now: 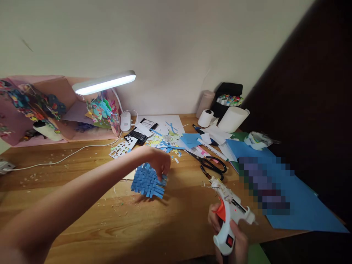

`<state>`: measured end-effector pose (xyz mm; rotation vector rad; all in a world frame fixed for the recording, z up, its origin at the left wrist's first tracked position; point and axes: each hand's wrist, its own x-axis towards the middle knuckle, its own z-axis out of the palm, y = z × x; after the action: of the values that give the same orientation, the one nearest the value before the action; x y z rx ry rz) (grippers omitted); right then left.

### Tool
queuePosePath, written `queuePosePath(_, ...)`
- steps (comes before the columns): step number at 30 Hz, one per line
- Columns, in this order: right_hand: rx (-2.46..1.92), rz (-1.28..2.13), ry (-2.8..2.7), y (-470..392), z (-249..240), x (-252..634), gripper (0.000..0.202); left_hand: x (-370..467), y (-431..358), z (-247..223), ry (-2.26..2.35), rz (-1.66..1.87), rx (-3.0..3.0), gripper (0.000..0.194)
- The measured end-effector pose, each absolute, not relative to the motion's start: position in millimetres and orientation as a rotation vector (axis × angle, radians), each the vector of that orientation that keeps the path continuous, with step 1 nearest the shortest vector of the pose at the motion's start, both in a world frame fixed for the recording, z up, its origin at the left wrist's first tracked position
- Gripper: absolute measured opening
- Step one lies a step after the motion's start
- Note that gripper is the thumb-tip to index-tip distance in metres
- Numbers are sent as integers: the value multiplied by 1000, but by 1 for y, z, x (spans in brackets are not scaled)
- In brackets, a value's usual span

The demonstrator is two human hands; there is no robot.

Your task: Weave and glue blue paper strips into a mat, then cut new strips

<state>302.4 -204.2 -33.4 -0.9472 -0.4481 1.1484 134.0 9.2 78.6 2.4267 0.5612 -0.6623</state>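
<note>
My left hand (159,161) reaches across the table with its fingers pinched on the right edge of a woven blue paper mat (147,181). Loose strip ends stick out along that mat's side, and a shadow falls beneath it on the wood. In my right hand (238,238) is a white hot glue gun (228,205) with an orange trigger and a red switch. Its nozzle points up and away, towards the black-handled scissors (211,165), and glue residue clings around the tip.
Paper scraps (165,139) litter the table's middle back. A lit lamp (106,83) leans over a decorated pink box (63,106) at left. Blue paper sheets (297,198), a tape roll (257,140) and a paper roll (233,119) lie at right. A white cable (68,157) crosses the left side.
</note>
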Motion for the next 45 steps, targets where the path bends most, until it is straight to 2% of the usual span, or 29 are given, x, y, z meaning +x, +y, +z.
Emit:
queuePosePath(4, -946, 1187, -471, -206, -29, 303, 34, 166, -17, 69, 519, -688, 2677, 26)
queuePosePath(6, -954, 1205, -485, -207, -26, 303, 34, 163, -33, 67, 453, -468, 2946, 22)
queuePosePath(8, -954, 1217, -495, -206, -26, 303, 35, 147, -49, 62, 541, -198, 3060, 27)
queuePosePath(10, -968, 1222, -495, -205, -27, 302, 37, 125, -66, 53, 860, 15, 2971, 18)
queuePosePath(14, -1034, 1190, -507, -205, -29, 301, 38, 94, -103, 22, 1299, 245, 2641, 43)
queuePosePath(15, -1036, 1175, -511, -205, -29, 300, 37, 91, -111, 15, 1341, 279, 2594, 43)
queuePosePath(17, -1034, 1159, -499, -205, -29, 299, 36, 90, -122, 4, 1377, 334, 2517, 31)
queuePosePath(19, -1027, 1161, -491, -205, -28, 298, 35, 88, -124, 0, 1345, 358, 2459, 16)
queuePosePath(20, -1023, 1168, -493, -205, -28, 298, 35, 86, -122, 0, 1312, 360, 2440, 14)
queuePosePath(27, -1048, 1170, -512, -204, -30, 299, 37, 57, -103, 10, 991, 334, 2446, 17)
queuePosePath(33, -1115, 1194, -538, -207, -27, 297, 37, 53, -103, 11, 980, 445, 2346, 21)
queuePosePath(41, -1316, 1201, -641, -216, -25, 273, 31, 52, -102, 8, 1090, 449, 2277, 8)
queuePosePath(45, -1287, 1241, -711, -206, -21, 271, 31, 55, -106, 16, 1030, 365, 2378, 15)
